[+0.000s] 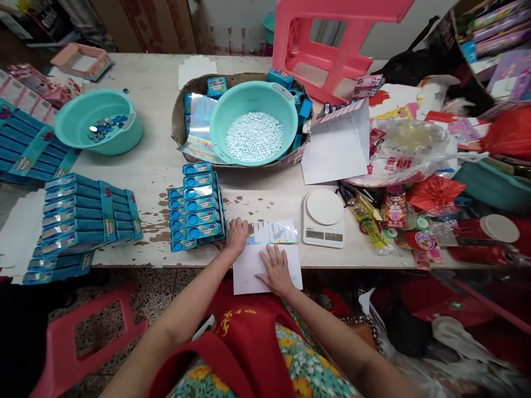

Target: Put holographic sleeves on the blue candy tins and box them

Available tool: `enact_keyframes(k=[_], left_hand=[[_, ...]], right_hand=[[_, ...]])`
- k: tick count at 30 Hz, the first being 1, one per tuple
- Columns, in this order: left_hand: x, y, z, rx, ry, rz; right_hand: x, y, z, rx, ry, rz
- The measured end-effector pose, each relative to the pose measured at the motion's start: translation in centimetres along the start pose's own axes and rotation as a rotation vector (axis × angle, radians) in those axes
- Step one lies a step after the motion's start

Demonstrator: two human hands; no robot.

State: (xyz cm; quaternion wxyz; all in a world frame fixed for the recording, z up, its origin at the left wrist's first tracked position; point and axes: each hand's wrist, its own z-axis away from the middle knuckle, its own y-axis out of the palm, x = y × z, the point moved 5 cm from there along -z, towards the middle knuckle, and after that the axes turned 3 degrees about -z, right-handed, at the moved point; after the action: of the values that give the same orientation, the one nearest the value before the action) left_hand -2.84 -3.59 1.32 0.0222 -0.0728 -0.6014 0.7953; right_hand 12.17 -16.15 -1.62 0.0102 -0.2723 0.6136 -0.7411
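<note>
A white card sheet point(249, 271) lies at the table's front edge, its lower part reaching past the edge. Its upper part is a shiny holographic strip point(271, 231) with slots. My right hand point(277, 271) rests flat on the white part, fingers spread. At the strip's upper left corner is my left hand point(237, 236), its fingers slightly bent and apart, touching down beside a stack of blue candy boxes point(201, 207). No object shows in either hand. A white digital scale point(324, 218) stands to the right of the sheet.
A carton point(179, 119) of blue boxes bears a turquoise basin point(215, 124) of pale tablets. Another turquoise basin point(68, 130) holds small blue and silver pieces. More stacked blue boxes point(78, 213) stand left. A pink stool point(290, 61) rests behind; plastic bags point(406, 149) crowd the right.
</note>
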Motion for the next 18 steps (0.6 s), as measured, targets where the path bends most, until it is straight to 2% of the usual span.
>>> enact_keyframes(k=[2,4,7,9,13,16,18], left_hand=[[0.2,0.0,0.2,0.026,0.020,0.019],[0.3,0.0,0.4,0.046,0.042,0.053],[0.4,0.2,1.2,0.062,0.075,0.116],[0.5,0.2,2.0,0.066,0.094,0.150],[1.0,0.0,3.9,0.067,0.091,0.217],[1.4,-0.1,5.0,0.090,0.071,0.264],[1.6,-0.3,5.3,0.112,0.057,0.290]], right_hand=[[0.3,0.7,2.1,0.076,-0.052,-0.017],[0.7,1.9,4.0,0.203,-0.090,-0.025],[1.0,3.3,5.6,0.317,-0.024,-0.006],[0.9,3.7,5.4,0.288,0.116,-0.012],[0.7,3.9,4.1,0.243,0.402,-0.167],[0.9,3.2,3.5,0.253,0.471,-0.267],[0.9,1.9,3.7,0.260,0.505,-0.361]])
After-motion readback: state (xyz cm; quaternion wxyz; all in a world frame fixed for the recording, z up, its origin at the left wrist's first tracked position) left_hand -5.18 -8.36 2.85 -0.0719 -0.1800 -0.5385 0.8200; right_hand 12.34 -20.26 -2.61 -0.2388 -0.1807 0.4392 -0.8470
